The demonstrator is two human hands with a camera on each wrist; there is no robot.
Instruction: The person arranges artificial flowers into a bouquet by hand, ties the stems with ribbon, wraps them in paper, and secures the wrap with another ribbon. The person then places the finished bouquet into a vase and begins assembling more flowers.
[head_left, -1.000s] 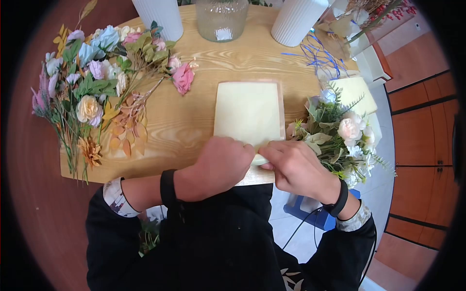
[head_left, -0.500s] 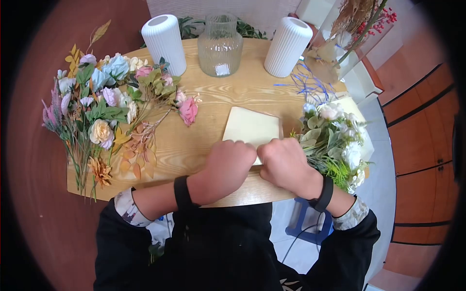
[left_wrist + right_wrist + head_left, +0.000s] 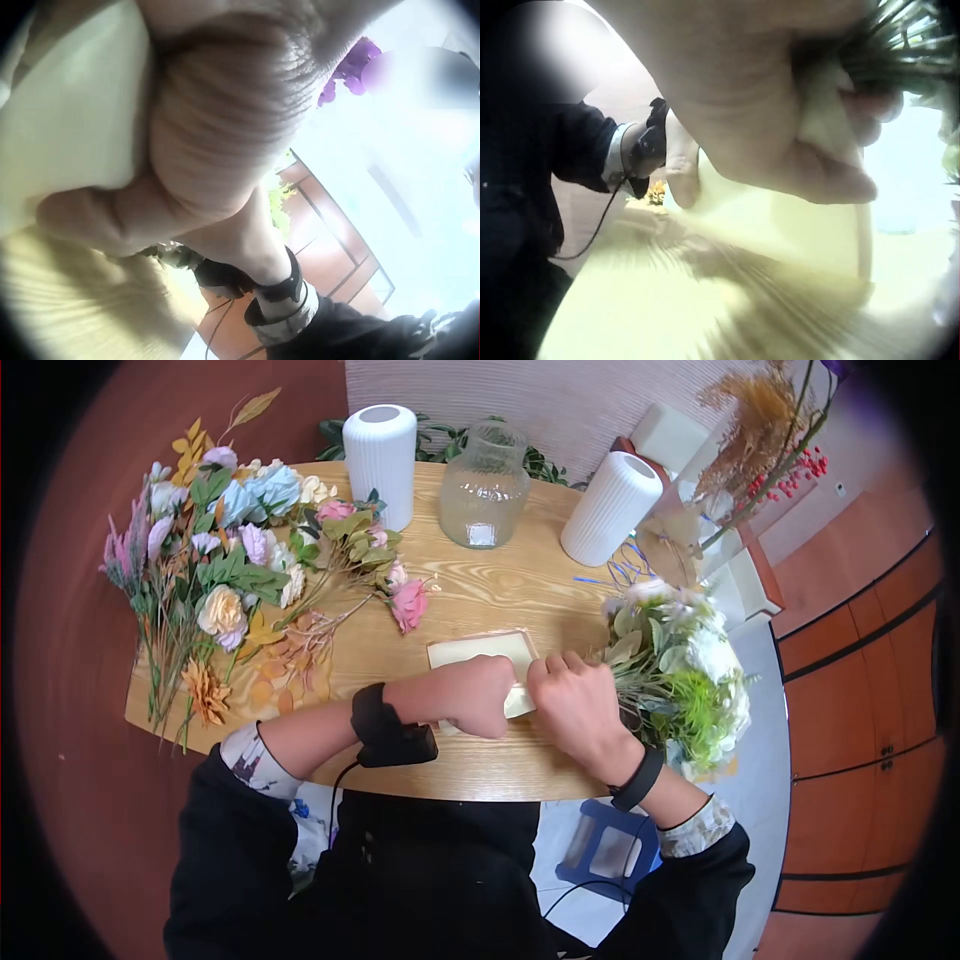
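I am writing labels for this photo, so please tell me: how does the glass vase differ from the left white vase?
The glass vase is see-through; the left white vase is opaque. The glass vase bulges low and narrows above; the left white vase is slimmer and vertically ribbed. Both stand upright on the table.

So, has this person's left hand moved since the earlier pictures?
Yes. Judged against the wooden table in the head view, the left hand now appears farther in from the near edge, closer to the glass vase.
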